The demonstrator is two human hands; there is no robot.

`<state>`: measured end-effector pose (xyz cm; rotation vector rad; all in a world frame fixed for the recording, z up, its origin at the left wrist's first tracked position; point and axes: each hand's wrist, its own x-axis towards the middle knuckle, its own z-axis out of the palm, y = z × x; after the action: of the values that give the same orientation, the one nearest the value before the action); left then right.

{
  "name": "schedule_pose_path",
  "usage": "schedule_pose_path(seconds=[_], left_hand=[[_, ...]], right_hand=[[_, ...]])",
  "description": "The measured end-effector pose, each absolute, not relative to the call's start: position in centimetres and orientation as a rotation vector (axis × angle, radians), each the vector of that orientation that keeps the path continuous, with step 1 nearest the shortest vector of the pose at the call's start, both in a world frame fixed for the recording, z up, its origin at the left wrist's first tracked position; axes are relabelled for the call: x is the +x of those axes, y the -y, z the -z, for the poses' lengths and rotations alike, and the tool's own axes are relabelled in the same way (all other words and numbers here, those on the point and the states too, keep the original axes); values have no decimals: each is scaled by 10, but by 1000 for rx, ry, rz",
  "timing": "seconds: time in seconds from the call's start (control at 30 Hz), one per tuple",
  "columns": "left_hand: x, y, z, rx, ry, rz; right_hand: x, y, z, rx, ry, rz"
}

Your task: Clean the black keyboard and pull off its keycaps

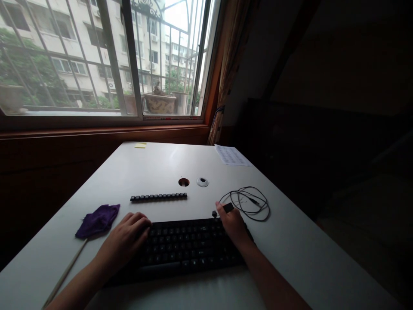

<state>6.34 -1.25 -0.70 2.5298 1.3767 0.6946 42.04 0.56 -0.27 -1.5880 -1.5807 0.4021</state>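
A black keyboard lies on the white table, turned so its rows run left to right. My left hand is closed over the keyboard's left end, fingers bent around its upper corner. Over the upper right part of the keyboard, my right hand is closed on a small black-handled keycap puller, its thin wire prongs pointing away to the right. One loose black keycap sits just left of my right fingers, near the back edge. Farther back, several black keycaps stand in a straight row.
A coiled black cable lies right of the keyboard. At left are a purple cloth and a pale stick. Behind are a cable hole, its white cover, a printed sheet and yellow sticky notes.
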Motion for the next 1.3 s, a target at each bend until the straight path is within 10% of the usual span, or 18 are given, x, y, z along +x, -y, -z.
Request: schedule_pose_path(seconds=[1.3], left_hand=[[216, -35, 7, 1998, -703, -946]], right_hand=[[400, 8, -4, -1425, 1582, -804]])
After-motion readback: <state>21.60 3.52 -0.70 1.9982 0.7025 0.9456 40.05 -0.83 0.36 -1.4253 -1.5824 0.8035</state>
